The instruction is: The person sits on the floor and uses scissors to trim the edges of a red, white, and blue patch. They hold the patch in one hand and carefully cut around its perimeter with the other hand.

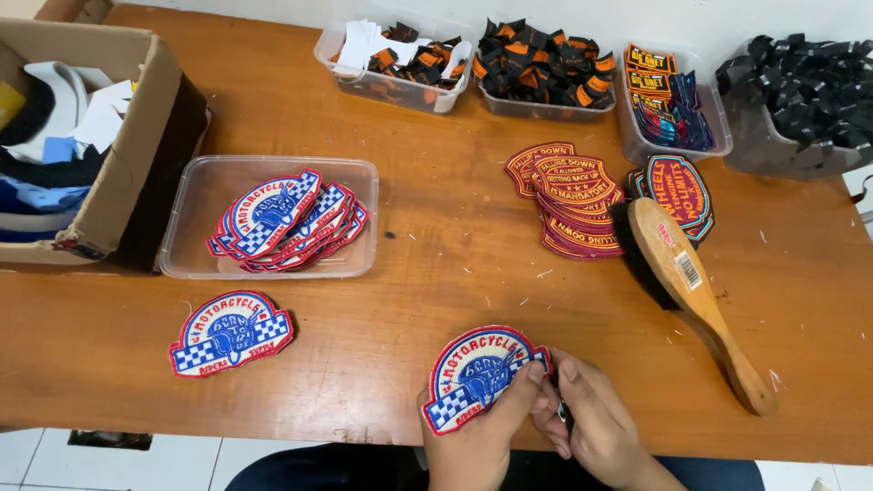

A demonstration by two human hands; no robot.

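A worn wooden table (409, 273) with an orange-brown top fills most of the view, flecked with pale thread scraps. At twelve o'clock a plain white wall (637, 18) runs behind it. At seven o'clock, below the table's near edge, pale floor tiles (109, 459) show. The light is even and soft.

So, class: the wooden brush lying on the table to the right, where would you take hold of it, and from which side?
Grip the wooden brush by its narrow handle, the end pointing toward the table's near edge. Come from the near right side, since the handle lies free of other things there, while the wide head with its dark bristles rests against the stack of red patches.
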